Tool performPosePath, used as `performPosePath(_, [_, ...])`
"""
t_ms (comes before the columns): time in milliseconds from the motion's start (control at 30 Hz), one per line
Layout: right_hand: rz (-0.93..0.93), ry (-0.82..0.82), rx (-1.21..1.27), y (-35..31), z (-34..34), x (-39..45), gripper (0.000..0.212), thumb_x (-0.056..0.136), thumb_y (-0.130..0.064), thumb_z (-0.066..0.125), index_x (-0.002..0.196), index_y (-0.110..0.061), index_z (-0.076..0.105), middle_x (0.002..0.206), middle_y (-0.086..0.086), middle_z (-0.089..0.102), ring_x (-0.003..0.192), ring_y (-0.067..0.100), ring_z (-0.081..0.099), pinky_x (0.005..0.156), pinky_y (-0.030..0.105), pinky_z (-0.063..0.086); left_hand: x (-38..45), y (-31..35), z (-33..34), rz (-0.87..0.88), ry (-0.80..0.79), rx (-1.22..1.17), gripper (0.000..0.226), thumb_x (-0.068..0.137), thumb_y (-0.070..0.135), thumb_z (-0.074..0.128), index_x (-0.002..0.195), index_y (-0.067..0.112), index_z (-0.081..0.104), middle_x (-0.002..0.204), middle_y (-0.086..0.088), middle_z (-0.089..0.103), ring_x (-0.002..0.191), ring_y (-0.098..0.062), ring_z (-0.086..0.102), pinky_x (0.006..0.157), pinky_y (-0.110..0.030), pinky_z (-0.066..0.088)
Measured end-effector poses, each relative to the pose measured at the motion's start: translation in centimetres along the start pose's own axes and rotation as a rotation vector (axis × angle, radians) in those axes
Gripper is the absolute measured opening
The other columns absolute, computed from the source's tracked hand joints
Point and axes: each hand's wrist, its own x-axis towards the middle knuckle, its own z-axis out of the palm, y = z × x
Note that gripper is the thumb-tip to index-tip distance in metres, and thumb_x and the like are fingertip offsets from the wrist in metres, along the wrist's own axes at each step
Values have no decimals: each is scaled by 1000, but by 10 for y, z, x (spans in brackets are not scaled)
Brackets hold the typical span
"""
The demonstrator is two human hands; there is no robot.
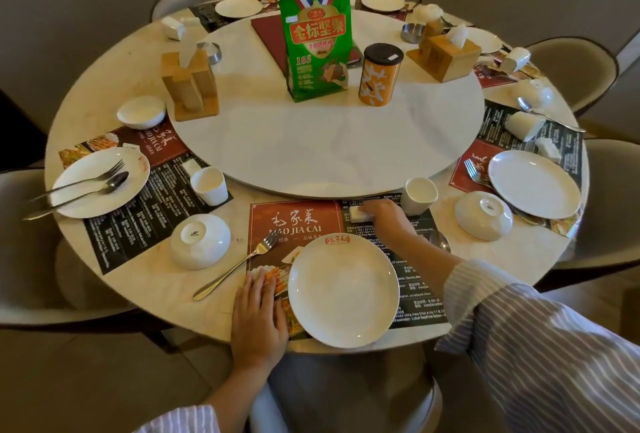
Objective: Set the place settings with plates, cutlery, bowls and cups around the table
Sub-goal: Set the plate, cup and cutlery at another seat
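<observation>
Left hand [260, 308] laid flat, fingers spread, on placemat [294, 221] at 6 o'clock; small white packet [358, 214] pinched by right hand [386, 216]. Risk: cup [419, 195] knocked by knuckles.

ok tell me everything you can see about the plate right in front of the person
The plate is round, plain white and glossy, seemingly ceramic, with a small red printed logo near its far rim. It is empty and lies flat, right way up, on the red and black paper placemat, its near edge reaching the table edge. The left hand lies flat on the placemat beside its left rim; whether it touches is unclear. A fork lies apart on its left.
</observation>
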Motion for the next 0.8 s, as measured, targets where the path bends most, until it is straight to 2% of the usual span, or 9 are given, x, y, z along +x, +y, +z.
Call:
performPosePath(200, [-19,-7,-4,2,6,7,57,84,22,44,132,-7,57,137,13,55,132,29,46,111,35,34,-1,0,0,5,11,6,52,93,35,35,137,12,51,147,-7,44,142,-27,29,114,-47,29])
performPosePath(333, [-29,-28,-3,5,6,10,57,84,21,44,131,-8,58,136,12,56,130,28,48,110,32,34,0,0,-1,-2,-6,13,52,92,35,35,138,13,49,147,-6,44,142,-27,30,114,-46,29])
performPosePath(533, [-69,37,-49,8,7,-5,51,87,13,50,132,-12,57,143,4,50,138,24,35,114,37,31,0,1,-5,-14,-29,17,53,92,35,35,138,13,48,147,-7,44,141,-26,31,113,-47,30])
performPosePath(600, [-17,114,23,10,7,-22,42,90,5,53,126,-13,61,138,3,54,134,24,40,112,37,36,0,2,-6,-21,-30,10,54,92,36,33,139,14,47,147,-7,44,141,-26,30,113,-46,29])
performPosePath(667, [90,216,112,15,6,-47,31,92,-4,55,120,-15,66,128,2,60,125,22,46,103,34,40,-1,3,-7,-17,-26,5,55,91,37,33,139,14,47,146,-7,45,141,-27,31,113,-45,28])
performPosePath(800, [415,365,242,38,-2,-99,24,94,-17,54,116,-17,64,117,2,59,107,16,51,90,33,45,-2,3,-8,-3,-46,15,57,91,38,31,140,14,46,148,-7,43,142,-25,29,114,-43,23])
